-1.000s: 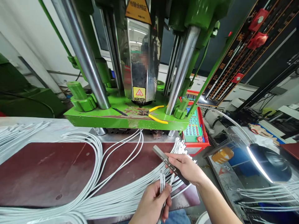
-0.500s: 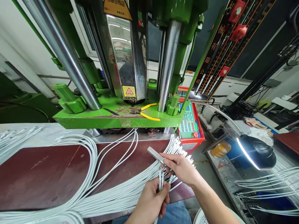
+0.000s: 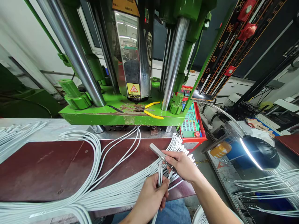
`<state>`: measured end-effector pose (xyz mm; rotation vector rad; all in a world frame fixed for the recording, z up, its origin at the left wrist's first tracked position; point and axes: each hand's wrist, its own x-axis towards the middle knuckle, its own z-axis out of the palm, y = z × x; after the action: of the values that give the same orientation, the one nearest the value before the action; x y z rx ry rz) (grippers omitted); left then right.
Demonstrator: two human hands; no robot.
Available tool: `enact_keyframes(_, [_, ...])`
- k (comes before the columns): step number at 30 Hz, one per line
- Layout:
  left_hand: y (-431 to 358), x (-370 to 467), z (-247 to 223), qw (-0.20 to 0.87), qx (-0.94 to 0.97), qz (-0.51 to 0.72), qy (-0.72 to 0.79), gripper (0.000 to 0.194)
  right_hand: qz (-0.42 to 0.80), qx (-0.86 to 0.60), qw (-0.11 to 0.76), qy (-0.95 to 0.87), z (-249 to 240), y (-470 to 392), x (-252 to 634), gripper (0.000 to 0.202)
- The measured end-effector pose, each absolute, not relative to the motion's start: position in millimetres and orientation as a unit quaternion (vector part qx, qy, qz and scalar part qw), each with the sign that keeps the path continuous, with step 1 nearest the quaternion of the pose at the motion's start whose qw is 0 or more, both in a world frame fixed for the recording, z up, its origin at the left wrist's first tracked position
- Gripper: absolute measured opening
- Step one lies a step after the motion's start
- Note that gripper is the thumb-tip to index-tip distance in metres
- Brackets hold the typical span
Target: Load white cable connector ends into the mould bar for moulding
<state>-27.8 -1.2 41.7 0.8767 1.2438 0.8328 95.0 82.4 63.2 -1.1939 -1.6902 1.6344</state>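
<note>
My left hand (image 3: 153, 189) is closed around a few white cables (image 3: 159, 174), their ends pointing up past the thumb. In my right hand (image 3: 183, 165) is a silver nail clipper (image 3: 158, 151), its flat lever pointing up and left. The clipper's jaw end is partly hidden by my fingers, just above the cable ends. Behind both hands, a large bundle of white cables (image 3: 126, 183) fans across the brown board (image 3: 46, 171), with white tips (image 3: 181, 144) gathered at its right end.
A green press (image 3: 98, 118) stands ahead, with yellow-handled pliers (image 3: 149, 109) on its ledge. Several cables run under it. To the right are a red control box (image 3: 192, 124), a black lamp (image 3: 261, 152) and a metal bench with more cables (image 3: 268, 185). A white bucket (image 3: 198, 214) sits below.
The head view has shifted slightly, so the press appears farther right and higher. The cable ends in my left hand look closer together. Both hands keep their holds.
</note>
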Motion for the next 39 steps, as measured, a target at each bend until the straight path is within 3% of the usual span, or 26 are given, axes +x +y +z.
enact_keyframes(24, [-3.8,-31.9,39.2,0.654,0.378,0.364,0.545,0.027,0.618,-0.429,0.254,-0.608,65.4,79.5,88.9,0.047])
enact_keyframes(34, [-2.7,-31.1,38.8,0.682,0.351,0.394,0.507,0.040,0.607,-0.426,0.254,-0.621,72.3,78.5,94.3,0.044])
enact_keyframes(39, [-2.3,-42.6,44.3,0.684,0.344,0.418,0.488,0.038,0.600,-0.420,0.261,-0.629,69.1,85.0,102.6,0.040])
